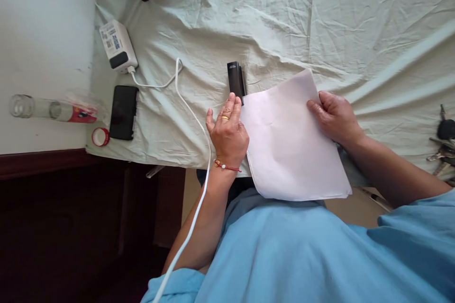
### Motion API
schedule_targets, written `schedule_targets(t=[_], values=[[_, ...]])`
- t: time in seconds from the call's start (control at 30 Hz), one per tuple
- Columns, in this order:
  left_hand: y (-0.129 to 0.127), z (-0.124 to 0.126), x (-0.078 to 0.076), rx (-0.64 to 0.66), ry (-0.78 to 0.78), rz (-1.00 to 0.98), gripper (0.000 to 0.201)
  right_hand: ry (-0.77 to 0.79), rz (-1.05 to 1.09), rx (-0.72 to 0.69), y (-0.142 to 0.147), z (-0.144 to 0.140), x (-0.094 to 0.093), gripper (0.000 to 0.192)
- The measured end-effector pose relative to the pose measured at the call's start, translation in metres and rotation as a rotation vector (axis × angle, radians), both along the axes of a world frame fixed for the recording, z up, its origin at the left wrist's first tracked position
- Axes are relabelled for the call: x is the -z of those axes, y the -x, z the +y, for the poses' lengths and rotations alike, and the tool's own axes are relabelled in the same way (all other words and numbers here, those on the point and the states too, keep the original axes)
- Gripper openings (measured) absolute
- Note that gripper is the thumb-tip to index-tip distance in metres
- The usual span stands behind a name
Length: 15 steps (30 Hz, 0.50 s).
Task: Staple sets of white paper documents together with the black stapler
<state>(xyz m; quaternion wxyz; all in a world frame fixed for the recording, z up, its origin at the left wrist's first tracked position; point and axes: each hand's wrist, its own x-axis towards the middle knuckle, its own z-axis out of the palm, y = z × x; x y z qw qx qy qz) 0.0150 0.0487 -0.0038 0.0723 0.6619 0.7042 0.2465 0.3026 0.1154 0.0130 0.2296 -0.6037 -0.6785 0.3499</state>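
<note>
The paper (289, 142) is a white, slightly curved stack. The black stapler (234, 79) is aligned near-to-far, its near end at the paper's far left corner.

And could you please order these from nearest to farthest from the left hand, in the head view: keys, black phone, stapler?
1. Stapler: at the fingertips of the left hand.
2. Black phone: to its left, on the cloth.
3. Keys: at the far right edge.

Room beyond papers (287, 147), white cable (209, 155) leftward
</note>
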Motion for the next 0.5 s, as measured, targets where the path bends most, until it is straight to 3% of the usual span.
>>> schedule_targets(t=[0.1,0.23,0.3,0.37,0.43,0.5], values=[[-0.003,-0.006,-0.001,0.038,-0.103,-0.058,0.063,-0.086,-0.046,-0.01,0.003,-0.004,0.001,0.044],[-0.034,-0.029,-0.014,0.043,-0.243,-0.173,0.04,-0.131,-0.06,-0.017,0.005,-0.007,0.005,0.042],[-0.053,-0.042,-0.032,0.124,-0.222,-0.369,0.025,-0.137,-0.066,-0.019,0.005,-0.007,0.006,0.043],[-0.066,-0.051,-0.057,0.303,-0.075,-0.734,0.021,-0.137,-0.069,-0.022,0.005,-0.006,0.006,0.044],[-0.07,-0.058,-0.085,0.453,0.043,-1.087,0.019,-0.137,-0.068,-0.022,0.004,-0.005,0.004,0.044],[-0.066,-0.065,-0.112,0.567,0.146,-1.239,0.023,-0.136,-0.062,-0.037,0.005,-0.003,0.003,0.042]])
